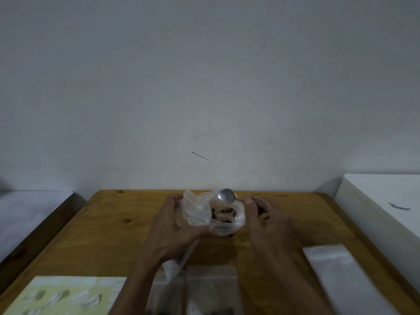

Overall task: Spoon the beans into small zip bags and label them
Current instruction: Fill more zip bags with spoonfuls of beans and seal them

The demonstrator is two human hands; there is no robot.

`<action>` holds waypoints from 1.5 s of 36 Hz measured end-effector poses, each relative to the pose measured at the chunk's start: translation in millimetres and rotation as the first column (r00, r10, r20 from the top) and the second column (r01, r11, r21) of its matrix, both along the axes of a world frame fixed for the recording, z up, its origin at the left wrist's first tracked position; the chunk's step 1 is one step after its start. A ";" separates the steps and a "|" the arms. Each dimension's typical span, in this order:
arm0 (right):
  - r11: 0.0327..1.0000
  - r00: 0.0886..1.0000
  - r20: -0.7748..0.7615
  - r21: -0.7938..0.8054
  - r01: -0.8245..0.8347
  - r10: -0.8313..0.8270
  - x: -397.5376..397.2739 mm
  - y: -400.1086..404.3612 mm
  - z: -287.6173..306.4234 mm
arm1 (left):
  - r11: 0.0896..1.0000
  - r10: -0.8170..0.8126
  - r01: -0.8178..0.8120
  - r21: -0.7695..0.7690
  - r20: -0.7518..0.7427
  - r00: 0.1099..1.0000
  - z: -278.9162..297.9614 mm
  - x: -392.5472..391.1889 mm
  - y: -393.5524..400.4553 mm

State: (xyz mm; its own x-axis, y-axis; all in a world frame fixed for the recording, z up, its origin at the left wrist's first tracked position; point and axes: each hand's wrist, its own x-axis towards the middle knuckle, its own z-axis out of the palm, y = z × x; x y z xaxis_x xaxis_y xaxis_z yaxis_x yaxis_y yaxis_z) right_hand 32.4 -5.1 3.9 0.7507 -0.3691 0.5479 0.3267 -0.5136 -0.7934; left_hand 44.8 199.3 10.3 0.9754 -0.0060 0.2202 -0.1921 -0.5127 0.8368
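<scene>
From my feed, my left hand (172, 221) and right hand (268, 223) are bare; both forearms enter from six o'clock, sleeveless, without rings or watch.

- The spoon (226, 196) handle is hidden behind the right hand (268, 221).
- The zip bags (204, 292) at the table's (109, 235) near edge are blurred and cut off.
- The label sheet (68, 296) print is too blurred to read.

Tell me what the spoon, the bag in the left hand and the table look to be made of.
Spoon: metal, likely steel; grey bowl with a bright glint.
Bag: thin clear plastic film; crinkled, glossy, dark beans show through. Left hand grips it.
Table: wood, smooth, maybe varnished; honey colour, visible grain and dark knots.
</scene>
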 end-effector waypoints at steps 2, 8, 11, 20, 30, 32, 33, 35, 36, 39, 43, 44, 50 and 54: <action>0.999 0.993 -0.115 -0.020 0.029 -0.031 7.0 -3.0 -14.2 | 1.000 0.005 -0.005 -0.019 -0.002 1.000 1.4 -1.2 0.6; 0.997 0.939 -0.337 -0.004 0.071 -0.069 14.6 -10.3 -37.7 | 0.998 0.008 -0.008 -0.069 0.005 1.000 2.8 -6.0 1.7; 0.999 0.909 -0.414 -0.026 0.047 -0.053 15.0 -11.4 -40.0 | 0.996 0.021 -0.020 -0.081 0.011 1.000 1.3 -6.4 3.8; 0.947 0.964 -0.218 -0.246 -0.208 0.156 -6.3 18.2 14.4 | 0.994 0.034 -0.028 -0.110 0.048 0.998 2.2 -11.4 -2.2; 0.902 0.922 -0.132 -0.195 -0.385 0.365 -8.9 35.6 30.2 | 0.978 0.128 -0.114 -0.177 0.070 0.989 5.8 -18.2 1.1; 0.917 0.946 -0.073 -0.232 -0.324 0.316 -7.0 36.6 29.9 | 0.976 0.114 -0.099 -0.196 0.066 0.991 7.7 -21.0 3.0; 0.927 0.963 -0.028 -0.263 -0.267 0.269 -6.1 36.4 30.6 | 0.972 0.104 -0.086 -0.219 0.074 0.992 7.7 -21.6 4.8; 0.941 0.978 0.069 -0.294 -0.167 0.195 -5.2 35.4 33.5 | 0.951 0.095 -0.062 -0.305 0.095 0.991 10.1 -23.7 7.9; 0.944 0.978 0.102 -0.297 -0.145 0.182 -5.0 34.6 35.1 | 0.930 0.100 -0.055 -0.365 0.105 0.989 13.2 -25.4 9.1; 0.948 0.975 0.103 -0.273 -0.165 0.199 -7.2 32.7 41.3 | 0.881 0.113 -0.039 -0.471 0.130 0.985 27.1 -28.7 12.3; 0.956 0.956 -0.036 -0.037 -0.291 0.290 -15.0 31.9 52.5 | 0.878 0.043 0.031 -0.477 0.144 0.989 36.7 -31.9 16.7; 0.944 0.942 -0.057 0.027 -0.329 0.330 -17.1 31.9 55.2 | 0.869 0.043 0.034 -0.494 0.145 0.989 38.5 -33.1 16.4; 0.763 0.768 -0.174 0.374 -0.528 0.616 -28.3 31.5 64.2 | 0.842 0.020 0.085 -0.533 0.189 0.982 50.8 -41.4 11.5; 0.752 0.781 -0.157 0.438 -0.493 0.604 -33.6 32.9 62.1 | 0.817 -0.070 0.141 -0.559 0.146 0.987 51.0 -46.1 8.2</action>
State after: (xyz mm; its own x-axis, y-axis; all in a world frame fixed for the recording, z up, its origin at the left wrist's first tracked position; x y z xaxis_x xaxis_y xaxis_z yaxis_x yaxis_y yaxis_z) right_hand -1.2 27.9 66.0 0.9782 0.0313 0.2055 0.2049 0.0211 -0.9786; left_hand -1.2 207.5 61.3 0.9440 0.0528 0.3258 -0.3291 0.0730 0.9415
